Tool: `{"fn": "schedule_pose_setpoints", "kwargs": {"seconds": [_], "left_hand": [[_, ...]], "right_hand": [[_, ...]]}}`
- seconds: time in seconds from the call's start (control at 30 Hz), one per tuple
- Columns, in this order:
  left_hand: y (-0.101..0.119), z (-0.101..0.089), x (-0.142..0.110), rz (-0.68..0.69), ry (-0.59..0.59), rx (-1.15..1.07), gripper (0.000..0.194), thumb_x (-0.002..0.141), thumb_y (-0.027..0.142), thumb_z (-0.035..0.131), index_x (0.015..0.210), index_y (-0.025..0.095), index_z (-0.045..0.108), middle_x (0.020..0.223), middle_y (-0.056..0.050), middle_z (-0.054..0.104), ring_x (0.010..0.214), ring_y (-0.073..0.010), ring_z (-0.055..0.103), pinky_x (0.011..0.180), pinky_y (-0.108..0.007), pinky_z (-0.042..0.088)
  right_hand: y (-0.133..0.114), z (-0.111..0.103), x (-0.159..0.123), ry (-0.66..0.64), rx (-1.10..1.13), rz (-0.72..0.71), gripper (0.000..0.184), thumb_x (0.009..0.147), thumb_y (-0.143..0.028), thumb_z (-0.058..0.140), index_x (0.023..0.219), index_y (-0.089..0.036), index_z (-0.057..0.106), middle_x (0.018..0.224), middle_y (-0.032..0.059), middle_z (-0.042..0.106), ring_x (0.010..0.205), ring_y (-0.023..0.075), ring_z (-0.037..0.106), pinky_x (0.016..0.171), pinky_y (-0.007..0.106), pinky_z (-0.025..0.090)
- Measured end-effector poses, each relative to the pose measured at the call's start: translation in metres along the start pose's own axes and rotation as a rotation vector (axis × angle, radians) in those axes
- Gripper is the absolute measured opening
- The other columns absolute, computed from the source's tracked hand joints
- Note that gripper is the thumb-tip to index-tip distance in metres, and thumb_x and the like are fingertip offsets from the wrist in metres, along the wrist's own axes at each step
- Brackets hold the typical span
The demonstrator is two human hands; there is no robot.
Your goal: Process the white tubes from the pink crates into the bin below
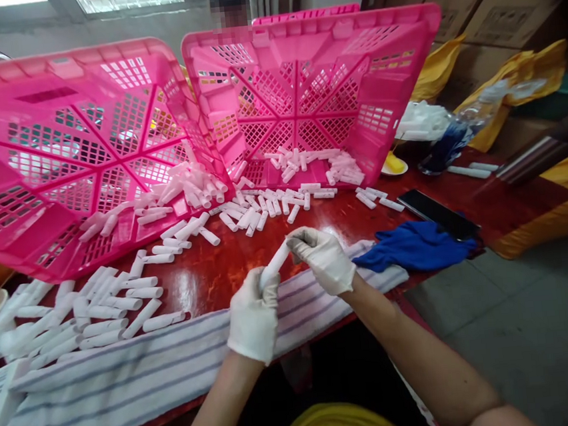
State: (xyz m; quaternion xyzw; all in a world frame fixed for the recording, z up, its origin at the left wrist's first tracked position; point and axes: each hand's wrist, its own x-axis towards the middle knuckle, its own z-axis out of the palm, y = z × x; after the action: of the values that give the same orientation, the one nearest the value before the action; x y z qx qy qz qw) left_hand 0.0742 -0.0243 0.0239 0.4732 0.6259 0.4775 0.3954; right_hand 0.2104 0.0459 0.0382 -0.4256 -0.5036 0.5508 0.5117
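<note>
A white plastic tube (275, 265) is tilted between my two gloved hands, above the striped towel at the table's front edge. Wrapped round its lower end is my left hand (254, 316), in a white glove. My right hand (321, 256), gloved too, pinches at the tube's upper end; its fingertips hide that end. Many similar loose white tubes (105, 310) lie in a heap to the left. More tubes (263, 208) are strewn across the table beyond my hands and spill from the pink baskets.
Two pink plastic baskets (296, 98) lie tipped on their sides at the back of the red table (190, 282). A striped towel (124, 382) runs along the front edge. On the right are a blue glove (412, 246), a phone (437, 213) and a yellow thing in a dish (394, 163).
</note>
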Motion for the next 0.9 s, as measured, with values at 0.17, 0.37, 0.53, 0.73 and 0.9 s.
{"fn": "schedule_pose_setpoints", "kwargs": {"seconds": [0.17, 0.37, 0.53, 0.73, 0.9], "left_hand": [[-0.001, -0.001, -0.001, 0.043, -0.069, -0.002, 0.028, 0.083, 0.045, 0.053, 0.086, 0.019, 0.061, 0.061, 0.002, 0.049, 0.052, -0.0100, 0.041, 0.052, -0.021, 0.033], [-0.008, -0.003, 0.002, 0.251, 0.179, 0.084, 0.032, 0.068, 0.034, 0.072, 0.097, 0.022, 0.065, 0.088, -0.005, 0.064, 0.081, -0.0170, 0.057, 0.077, -0.025, 0.043], [0.001, -0.003, 0.003, -0.056, -0.150, -0.255, 0.031, 0.077, 0.047, 0.062, 0.085, 0.018, 0.060, 0.059, 0.003, 0.045, 0.049, -0.0073, 0.038, 0.047, -0.018, 0.033], [0.013, -0.004, 0.004, -0.049, -0.183, -0.155, 0.035, 0.083, 0.050, 0.052, 0.088, 0.015, 0.058, 0.059, 0.004, 0.044, 0.049, -0.0061, 0.037, 0.047, -0.018, 0.031], [0.006, 0.009, -0.002, 0.210, -0.123, 0.311, 0.031, 0.083, 0.045, 0.053, 0.098, 0.019, 0.061, 0.080, -0.002, 0.062, 0.070, -0.0130, 0.054, 0.068, -0.024, 0.042]], "right_hand": [[-0.013, 0.001, 0.000, 0.032, -0.027, -0.003, 0.027, 0.069, -0.042, 0.066, 0.069, -0.016, 0.059, 0.054, -0.0043, 0.049, 0.049, 0.0073, 0.040, 0.046, 0.021, 0.031], [-0.024, 0.007, -0.008, 0.084, -0.134, 0.032, 0.029, 0.073, -0.042, 0.061, 0.063, -0.016, 0.054, 0.051, -0.0052, 0.041, 0.046, 0.0064, 0.032, 0.042, 0.022, 0.026], [-0.025, 0.013, -0.017, 0.095, -0.208, -0.066, 0.022, 0.077, -0.036, 0.059, 0.067, -0.016, 0.058, 0.060, -0.0031, 0.052, 0.055, 0.0083, 0.044, 0.052, 0.021, 0.036], [-0.026, 0.005, -0.021, -0.088, -0.136, -0.042, 0.024, 0.082, -0.038, 0.056, 0.078, -0.015, 0.062, 0.072, -0.0010, 0.057, 0.066, 0.0096, 0.052, 0.065, 0.023, 0.043], [-0.008, -0.011, -0.036, -0.086, -0.069, -0.017, 0.022, 0.078, -0.035, 0.064, 0.090, -0.017, 0.062, 0.094, 0.0038, 0.063, 0.088, 0.0146, 0.059, 0.081, 0.027, 0.046]]}}
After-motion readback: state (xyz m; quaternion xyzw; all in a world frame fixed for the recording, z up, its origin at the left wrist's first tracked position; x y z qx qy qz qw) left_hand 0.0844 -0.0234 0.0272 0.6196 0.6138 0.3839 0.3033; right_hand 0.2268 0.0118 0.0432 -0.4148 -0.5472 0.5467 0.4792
